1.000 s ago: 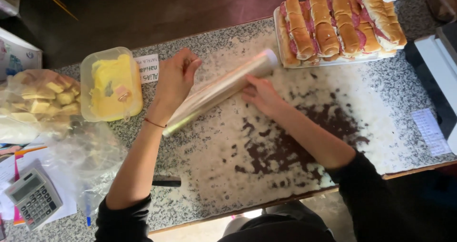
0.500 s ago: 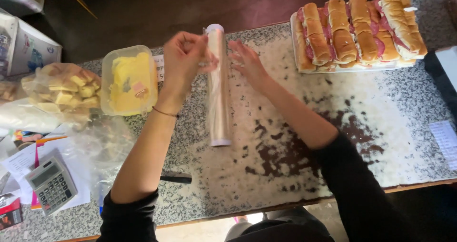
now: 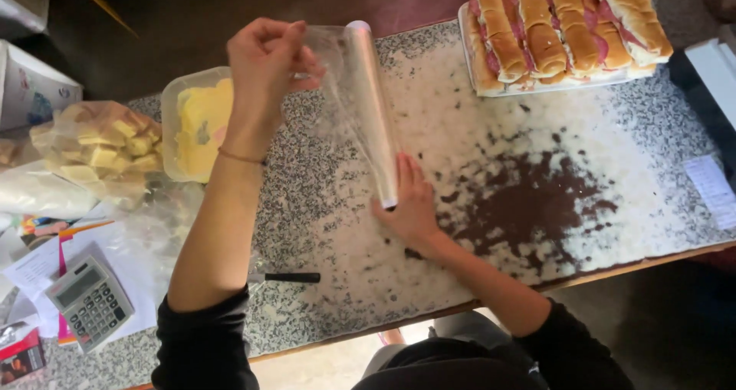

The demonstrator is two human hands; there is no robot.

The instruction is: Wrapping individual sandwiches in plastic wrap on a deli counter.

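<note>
Compared with half a second ago, the roll of cling film has tilted: it stood nearly straight away from us then, and now its far end leans left while its near end sits lower right on the speckled stone counter. We now see the left hand lifted higher, its fingers pinched shut on the loose edge of the clear film, which is drawn out from the roll as a short sheet. The right hand has dropped from the far end of the roll to its near end, where it lies fairly flat with fingers spread narrow, touching the roll and pressing it to the counter. To the left, just beside the raised forearm, stands a plastic tub of yellow spread, and beyond it a clear bag of pale cubes. A black pen lies near the front edge under the left arm. A calculator rests on papers at the lower left. At the far right corner a tray of filled long rolls sits well apart from the hands. Between roll and tray the counter surface, dark-stained in its middle, offers open room; the left side is crowded.
</note>
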